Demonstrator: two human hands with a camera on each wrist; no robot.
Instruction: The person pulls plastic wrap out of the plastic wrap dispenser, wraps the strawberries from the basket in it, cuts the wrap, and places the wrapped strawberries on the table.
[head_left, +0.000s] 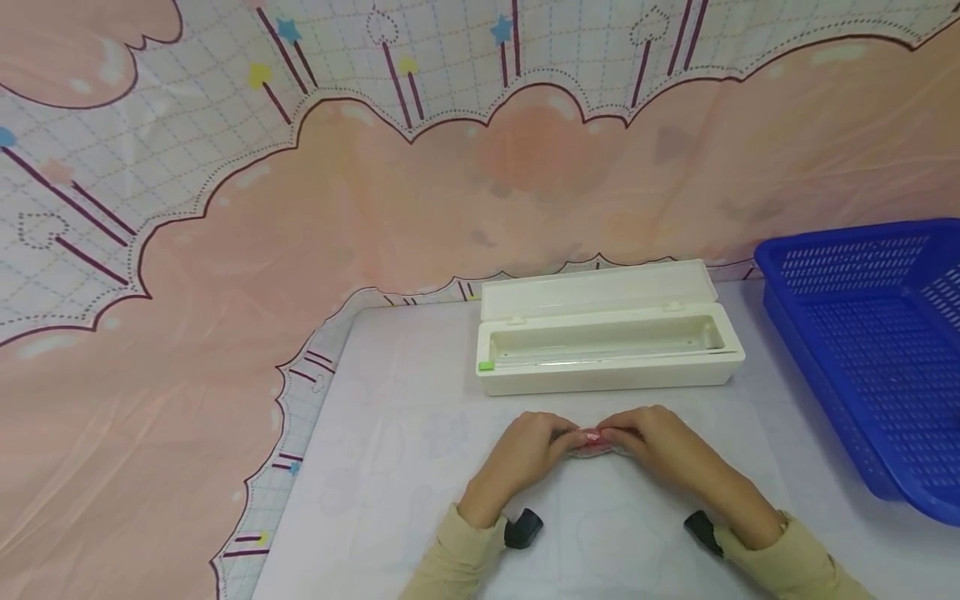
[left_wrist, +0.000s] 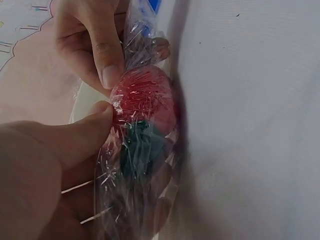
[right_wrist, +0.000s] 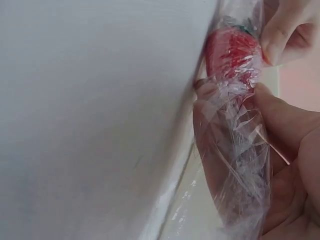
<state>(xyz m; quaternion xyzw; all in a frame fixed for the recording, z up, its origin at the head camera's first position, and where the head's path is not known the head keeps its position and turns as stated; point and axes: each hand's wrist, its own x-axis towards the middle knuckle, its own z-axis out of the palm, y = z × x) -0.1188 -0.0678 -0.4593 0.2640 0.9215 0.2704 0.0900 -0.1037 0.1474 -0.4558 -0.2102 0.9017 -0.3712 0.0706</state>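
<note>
A red strawberry point(left_wrist: 145, 100) with a green leafy top is wrapped in clear cling film point(right_wrist: 245, 160). My left hand point(head_left: 528, 446) pinches the wrapped strawberry from one side, its thumb on the film in the left wrist view. From the other side my right hand point(head_left: 660, 446) pinches it too, thumb near the red tip. Loose film runs out past both ends of the fruit and lies over the fingers. Just beyond the hands stands a white cling film dispenser box point(head_left: 611, 379), its lid point(head_left: 600, 292) raised.
A blue plastic basket point(head_left: 817, 358) sits at the right side of the white table point(head_left: 390, 417). The dispenser has a small green slider point(head_left: 487, 365) at its left front corner. Behind the table hangs a patterned pink cloth point(head_left: 420, 208).
</note>
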